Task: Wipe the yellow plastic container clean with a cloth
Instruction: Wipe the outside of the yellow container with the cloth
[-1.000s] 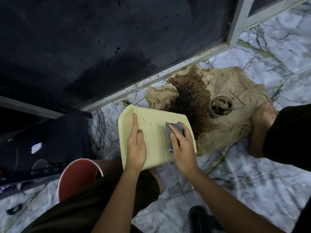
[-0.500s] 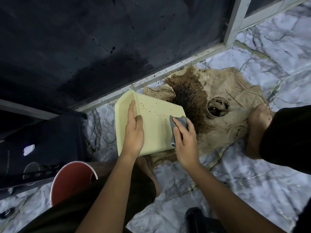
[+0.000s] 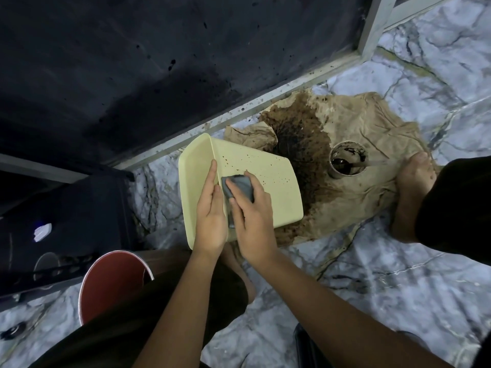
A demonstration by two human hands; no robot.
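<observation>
The yellow plastic container (image 3: pixel 268 179) lies tilted on its side above the marble floor, its outer wall speckled with dark spots. My left hand (image 3: pixel 210 216) grips its near edge, fingers laid along the corner. My right hand (image 3: pixel 252 219) presses a small grey cloth (image 3: pixel 239 185) flat against the container's wall, right beside the left hand. Part of the cloth is hidden under my fingers.
A stained brown paper sheet (image 3: pixel 358 134) lies on the floor beyond the container, with a small cup of dark liquid (image 3: pixel 346 162) on it. A bare foot (image 3: pixel 414 187) rests at its right edge. A red bucket (image 3: pixel 111 282) stands near left, against a black cabinet (image 3: pixel 66 221).
My right hand has slid the cloth leftward across the container's wall, ending next to my left hand. The container has turned, its open rim now showing more at the left.
</observation>
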